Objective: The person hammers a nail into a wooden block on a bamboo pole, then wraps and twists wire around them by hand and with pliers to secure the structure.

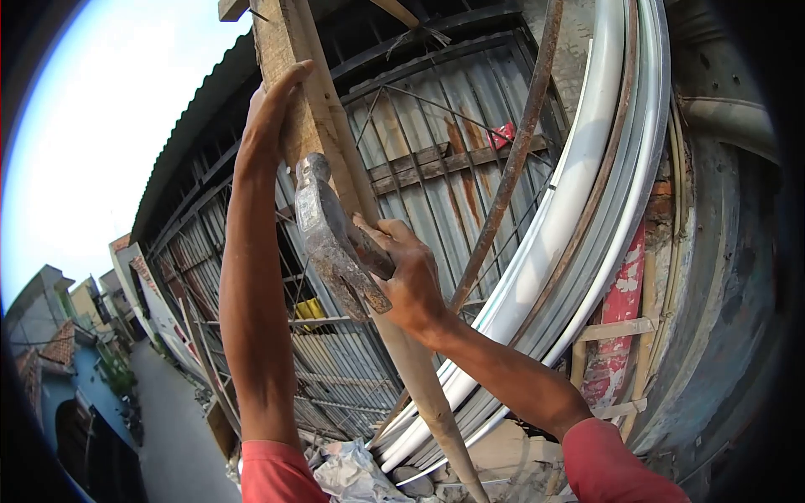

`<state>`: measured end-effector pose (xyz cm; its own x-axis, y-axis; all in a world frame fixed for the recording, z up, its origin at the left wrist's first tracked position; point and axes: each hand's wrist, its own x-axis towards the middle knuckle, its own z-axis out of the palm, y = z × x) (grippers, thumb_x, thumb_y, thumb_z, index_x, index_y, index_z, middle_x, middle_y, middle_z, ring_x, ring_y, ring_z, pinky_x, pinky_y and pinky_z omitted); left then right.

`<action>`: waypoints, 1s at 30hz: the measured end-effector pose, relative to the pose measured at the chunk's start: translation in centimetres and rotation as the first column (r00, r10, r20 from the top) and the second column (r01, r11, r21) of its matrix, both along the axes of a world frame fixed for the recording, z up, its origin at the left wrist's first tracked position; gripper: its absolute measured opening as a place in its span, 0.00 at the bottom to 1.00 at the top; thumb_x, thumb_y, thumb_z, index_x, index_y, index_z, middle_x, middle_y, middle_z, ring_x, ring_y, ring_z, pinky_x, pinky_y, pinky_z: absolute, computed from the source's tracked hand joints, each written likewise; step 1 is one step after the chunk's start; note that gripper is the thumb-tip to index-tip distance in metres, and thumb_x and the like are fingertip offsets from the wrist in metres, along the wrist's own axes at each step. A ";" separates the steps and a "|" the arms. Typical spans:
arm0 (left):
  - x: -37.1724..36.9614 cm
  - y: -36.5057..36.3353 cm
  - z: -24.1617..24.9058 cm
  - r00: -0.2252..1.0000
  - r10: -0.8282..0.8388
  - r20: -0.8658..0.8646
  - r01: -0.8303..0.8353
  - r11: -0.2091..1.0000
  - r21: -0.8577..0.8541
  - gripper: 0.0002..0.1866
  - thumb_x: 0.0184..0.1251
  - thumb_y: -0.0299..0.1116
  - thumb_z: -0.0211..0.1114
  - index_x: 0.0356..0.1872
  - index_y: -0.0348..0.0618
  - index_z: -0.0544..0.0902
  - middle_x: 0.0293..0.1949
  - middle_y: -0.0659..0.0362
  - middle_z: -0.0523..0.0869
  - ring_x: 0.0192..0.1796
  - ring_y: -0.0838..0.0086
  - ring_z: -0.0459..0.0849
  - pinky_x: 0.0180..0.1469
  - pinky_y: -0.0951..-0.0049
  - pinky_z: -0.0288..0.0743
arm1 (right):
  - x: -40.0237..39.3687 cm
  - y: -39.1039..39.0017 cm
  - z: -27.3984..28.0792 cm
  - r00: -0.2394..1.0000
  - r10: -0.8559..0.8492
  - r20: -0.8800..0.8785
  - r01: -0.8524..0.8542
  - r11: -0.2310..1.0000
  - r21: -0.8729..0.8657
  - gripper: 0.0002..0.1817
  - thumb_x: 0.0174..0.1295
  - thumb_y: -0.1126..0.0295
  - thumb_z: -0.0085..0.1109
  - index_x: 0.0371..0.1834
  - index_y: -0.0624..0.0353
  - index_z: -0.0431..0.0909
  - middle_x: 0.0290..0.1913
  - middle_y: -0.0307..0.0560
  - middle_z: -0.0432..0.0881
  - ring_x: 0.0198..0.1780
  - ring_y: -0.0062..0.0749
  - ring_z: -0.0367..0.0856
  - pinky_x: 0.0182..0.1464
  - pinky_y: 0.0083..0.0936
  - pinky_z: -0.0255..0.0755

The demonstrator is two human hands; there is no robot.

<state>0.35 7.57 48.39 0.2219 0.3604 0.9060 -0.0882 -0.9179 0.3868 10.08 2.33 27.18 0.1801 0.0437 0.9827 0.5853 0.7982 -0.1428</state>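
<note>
My right hand [411, 281] is closed round the short handle of a claw hammer [331, 243], its worn metal head turned toward me and close to the wood. Higher up, my left hand [272, 109] grips the left side of a wooden plank [293, 38], thumb lying over its face; some of the fingers are hidden behind it. The plank lies against a long round wooden pole [423, 381] that slants down to the lower right. A nail [259, 15] sticks out near the plank's top.
Behind the wood stands a corrugated metal wall with bars [444, 201]. Long white pipes [579, 176] curve down on the right, beside a rusty metal bar [511, 168]. Crumpled plastic sheeting [360, 471] lies below. A narrow lane [172, 419] runs at the lower left.
</note>
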 end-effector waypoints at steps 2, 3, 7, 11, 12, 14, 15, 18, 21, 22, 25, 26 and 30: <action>0.1 -0.4 -0.3 0.998 0.053 -0.015 -0.053 0.999 0.008 0.39 0.47 0.51 0.66 0.53 0.27 0.69 0.40 0.47 0.78 0.37 0.65 0.80 0.40 0.69 0.74 | 0.3 0.2 -0.1 1.000 -0.017 0.001 0.017 1.000 -0.012 0.26 0.49 0.79 0.60 0.55 0.60 0.74 0.41 0.52 0.77 0.36 0.46 0.81 0.39 0.35 0.75; 0.1 -1.1 -0.7 1.000 0.018 -0.007 -0.017 1.000 0.024 0.39 0.48 0.51 0.66 0.53 0.27 0.69 0.40 0.47 0.78 0.37 0.66 0.81 0.40 0.69 0.74 | 0.3 0.3 -0.1 1.000 0.004 -0.010 -0.004 1.000 -0.009 0.27 0.48 0.79 0.59 0.56 0.60 0.73 0.42 0.54 0.76 0.36 0.46 0.81 0.39 0.35 0.75; -0.2 -1.2 -0.9 1.000 0.023 0.019 -0.023 1.000 0.009 0.39 0.48 0.52 0.66 0.54 0.28 0.69 0.41 0.46 0.78 0.39 0.65 0.80 0.42 0.69 0.74 | 0.2 0.7 -0.2 0.999 0.044 -0.006 -0.044 0.999 -0.018 0.29 0.47 0.80 0.59 0.57 0.60 0.72 0.43 0.57 0.76 0.36 0.48 0.81 0.40 0.35 0.76; -0.3 0.3 0.9 0.999 -0.040 -0.021 0.038 0.991 -0.127 0.44 0.48 0.56 0.66 0.58 0.28 0.66 0.46 0.42 0.75 0.47 0.60 0.78 0.50 0.67 0.72 | 0.1 0.7 -0.2 1.000 -0.002 0.012 0.002 0.999 -0.052 0.29 0.46 0.80 0.58 0.58 0.60 0.71 0.46 0.58 0.74 0.36 0.48 0.81 0.38 0.35 0.76; -0.3 0.3 0.8 0.999 -0.038 -0.020 0.035 0.992 -0.123 0.44 0.48 0.56 0.66 0.58 0.28 0.66 0.46 0.42 0.75 0.47 0.60 0.78 0.50 0.67 0.72 | 0.1 0.7 -0.2 1.000 0.001 0.012 0.000 0.999 -0.048 0.29 0.46 0.80 0.58 0.58 0.60 0.71 0.46 0.58 0.74 0.36 0.48 0.81 0.38 0.35 0.76; -0.4 -0.4 0.2 1.000 -0.012 -0.001 0.011 0.995 -0.098 0.48 0.49 0.57 0.66 0.62 0.28 0.62 0.52 0.38 0.72 0.53 0.56 0.75 0.56 0.66 0.68 | 0.1 0.5 -0.1 1.000 0.011 0.024 -0.009 0.996 -0.087 0.29 0.47 0.79 0.58 0.58 0.61 0.71 0.45 0.57 0.74 0.36 0.48 0.81 0.38 0.35 0.76; -0.1 -2.9 -1.7 0.999 0.034 -0.041 -0.028 0.990 0.136 0.49 0.48 0.57 0.66 0.63 0.27 0.60 0.54 0.37 0.70 0.56 0.54 0.72 0.59 0.65 0.64 | 0.2 0.6 0.1 0.999 0.009 0.033 -0.007 0.998 -0.065 0.29 0.47 0.79 0.58 0.58 0.61 0.71 0.45 0.57 0.74 0.36 0.48 0.81 0.38 0.35 0.76; 0.0 -2.5 -0.8 1.000 -0.013 0.019 0.013 1.000 -0.006 0.47 0.49 0.55 0.66 0.62 0.28 0.62 0.52 0.38 0.71 0.52 0.56 0.74 0.55 0.65 0.67 | 0.2 0.7 0.0 1.000 0.006 0.031 -0.004 0.999 -0.048 0.28 0.48 0.78 0.59 0.58 0.61 0.71 0.43 0.56 0.74 0.35 0.47 0.81 0.38 0.35 0.76; 0.3 -3.2 -1.5 0.997 -0.066 0.048 0.066 0.998 -0.006 0.42 0.49 0.53 0.66 0.58 0.28 0.65 0.46 0.41 0.75 0.45 0.59 0.78 0.49 0.66 0.71 | 0.3 0.6 0.0 0.999 -0.006 0.047 0.009 0.998 -0.066 0.27 0.50 0.77 0.60 0.57 0.62 0.72 0.42 0.55 0.74 0.35 0.47 0.81 0.37 0.35 0.76; 0.3 -3.2 -1.4 0.996 -0.068 0.055 0.069 0.998 -0.004 0.42 0.49 0.53 0.66 0.58 0.28 0.65 0.46 0.41 0.75 0.45 0.59 0.78 0.49 0.66 0.71 | 0.3 0.6 0.0 0.999 -0.003 0.042 0.005 0.999 -0.053 0.27 0.50 0.76 0.60 0.57 0.62 0.72 0.42 0.54 0.74 0.35 0.47 0.81 0.37 0.35 0.75; -0.3 -2.6 -1.7 0.994 -0.036 -0.101 0.044 0.996 0.079 0.36 0.57 0.56 0.58 0.62 0.43 0.68 0.61 0.46 0.68 0.62 0.60 0.68 0.62 0.65 0.61 | 0.5 0.4 0.1 0.999 -0.008 0.048 0.010 0.999 -0.044 0.26 0.51 0.76 0.60 0.57 0.62 0.72 0.41 0.53 0.75 0.35 0.46 0.81 0.37 0.36 0.75; -0.3 -2.7 -1.6 0.995 -0.038 -0.094 0.045 0.996 0.074 0.36 0.57 0.56 0.58 0.62 0.43 0.68 0.61 0.46 0.68 0.62 0.60 0.68 0.62 0.65 0.61 | 0.5 0.3 0.1 0.999 -0.010 0.051 0.013 0.999 -0.051 0.26 0.51 0.76 0.60 0.57 0.63 0.72 0.41 0.53 0.75 0.36 0.46 0.81 0.38 0.36 0.75; 0.1 -2.1 -0.3 0.999 -0.025 0.045 0.031 0.992 -0.122 0.35 0.50 0.50 0.66 0.51 0.28 0.70 0.36 0.49 0.78 0.34 0.66 0.81 0.37 0.69 0.76 | 0.7 -0.5 0.4 0.998 0.002 0.057 0.005 0.994 -0.112 0.26 0.51 0.77 0.59 0.57 0.63 0.72 0.40 0.52 0.76 0.38 0.45 0.81 0.40 0.36 0.75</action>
